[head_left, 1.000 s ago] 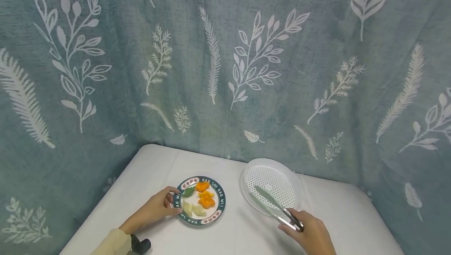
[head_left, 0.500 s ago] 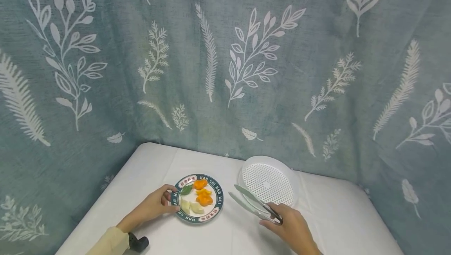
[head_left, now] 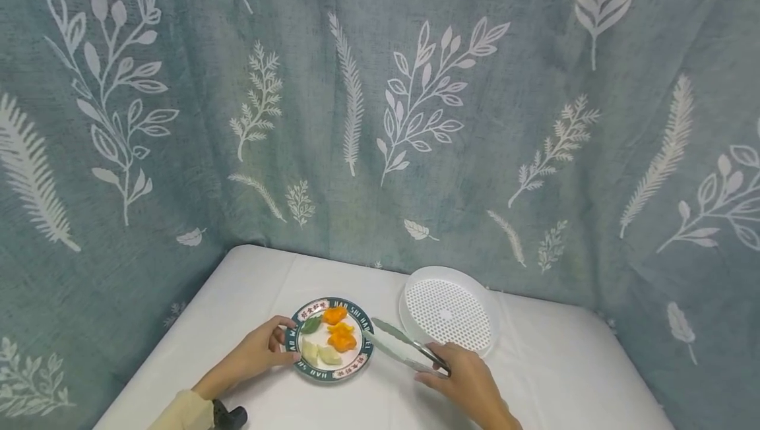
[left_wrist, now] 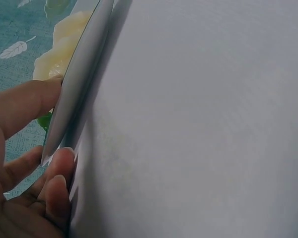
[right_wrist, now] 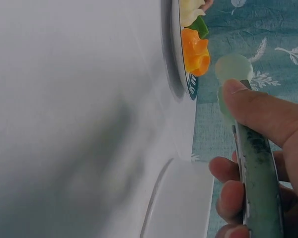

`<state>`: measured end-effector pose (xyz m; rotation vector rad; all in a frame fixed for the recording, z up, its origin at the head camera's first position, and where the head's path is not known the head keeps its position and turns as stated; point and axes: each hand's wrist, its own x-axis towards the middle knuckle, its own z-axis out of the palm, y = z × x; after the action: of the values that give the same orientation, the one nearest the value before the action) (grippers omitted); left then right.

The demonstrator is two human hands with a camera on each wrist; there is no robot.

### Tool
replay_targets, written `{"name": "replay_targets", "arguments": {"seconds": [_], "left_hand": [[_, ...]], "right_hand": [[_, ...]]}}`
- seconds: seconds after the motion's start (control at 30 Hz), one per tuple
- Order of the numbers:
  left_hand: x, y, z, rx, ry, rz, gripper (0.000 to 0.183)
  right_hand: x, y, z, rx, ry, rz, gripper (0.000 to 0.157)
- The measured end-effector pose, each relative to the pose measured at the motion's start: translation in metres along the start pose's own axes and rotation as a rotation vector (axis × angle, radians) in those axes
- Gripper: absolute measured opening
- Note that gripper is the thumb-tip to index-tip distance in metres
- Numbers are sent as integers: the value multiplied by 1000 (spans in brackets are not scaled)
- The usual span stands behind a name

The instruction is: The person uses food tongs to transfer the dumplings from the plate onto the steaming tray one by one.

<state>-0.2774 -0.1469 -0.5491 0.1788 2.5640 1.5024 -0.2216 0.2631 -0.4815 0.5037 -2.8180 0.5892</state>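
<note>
Tongs (head_left: pixel 404 347) are the thing in my grip, but going from the left: my left hand (head_left: pixel 261 349) pinches the near-left rim of the plate (head_left: pixel 364 359), thumb on top of the edge and the other fingers curled under it, as the left wrist view shows. On the plate lie a green leaf (head_left: pixel 311 324) next to my fingers, two pale pieces (head_left: pixel 319 353) toward me, and orange pieces (head_left: pixel 338 328) on the far side. The plate sits on the white table (head_left: pixel 564 364). Just right of it come the tongs, their tips parted and reaching over the plate's right edge, close to the orange pieces but not clearly touching them. My right hand (head_left: pixel 466 380) holds the handles, thumb pressed along the top arm and fingers wrapped below. Behind the tongs, near the curtain (head_left: pixel 380 100), stands a white perforated tray (head_left: pixel 449 309), apart from the plate.
</note>
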Motion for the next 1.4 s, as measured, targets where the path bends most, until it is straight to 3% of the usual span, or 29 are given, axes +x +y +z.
{"name": "replay_targets", "arguments": {"seconds": [0.17, 0.3, 0.6, 0.83, 1.07, 1.4], "left_hand": [[0, 3, 0, 16, 9, 6, 69], [-2, 4, 1, 21, 25, -21, 68], [-3, 1, 2, 37, 32, -39, 68], [-3, 2, 4, 41, 50, -39, 68], [-4, 5, 3, 22, 35, -15, 67], [-4, 5, 2, 21, 26, -13, 68]], "right_hand": [[2, -5, 6, -18, -7, -90, 39], [5, -8, 11, -32, -28, -147, 35], [8, -15, 20, -31, -66, -116, 38], [13, -16, 25, -54, -46, -173, 38], [18, -21, 27, -90, -81, -169, 42], [23, -24, 30, -148, -33, -234, 45]]}}
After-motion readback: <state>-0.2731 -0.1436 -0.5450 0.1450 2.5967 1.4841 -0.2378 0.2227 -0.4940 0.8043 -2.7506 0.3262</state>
